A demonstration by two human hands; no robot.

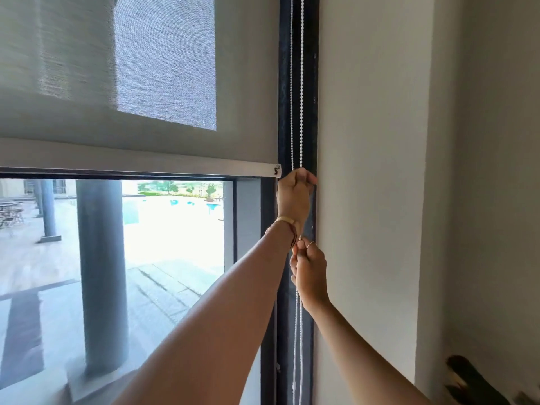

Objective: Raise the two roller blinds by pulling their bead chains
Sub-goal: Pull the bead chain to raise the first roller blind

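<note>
A grey roller blind (163, 68) covers the upper half of the window, and its pale bottom bar (146, 166) hangs level with my upper hand. A white bead chain (301, 83) runs down the dark window frame in two strands, right of the blind. My left hand (293, 197) is closed around the chain just below the bar's right end. Lower down, my right hand (309, 273) also grips the chain, fingers pinched at its top. Below both hands the chain hangs loose (296, 346). Only one blind is in view.
A plain white wall (374, 171) stands right of the dark frame (311, 112), with a corner further right. A dark blurred object (473, 381) sits at the bottom right. Through the glass (146, 258) I see a grey pillar, paving and a pool.
</note>
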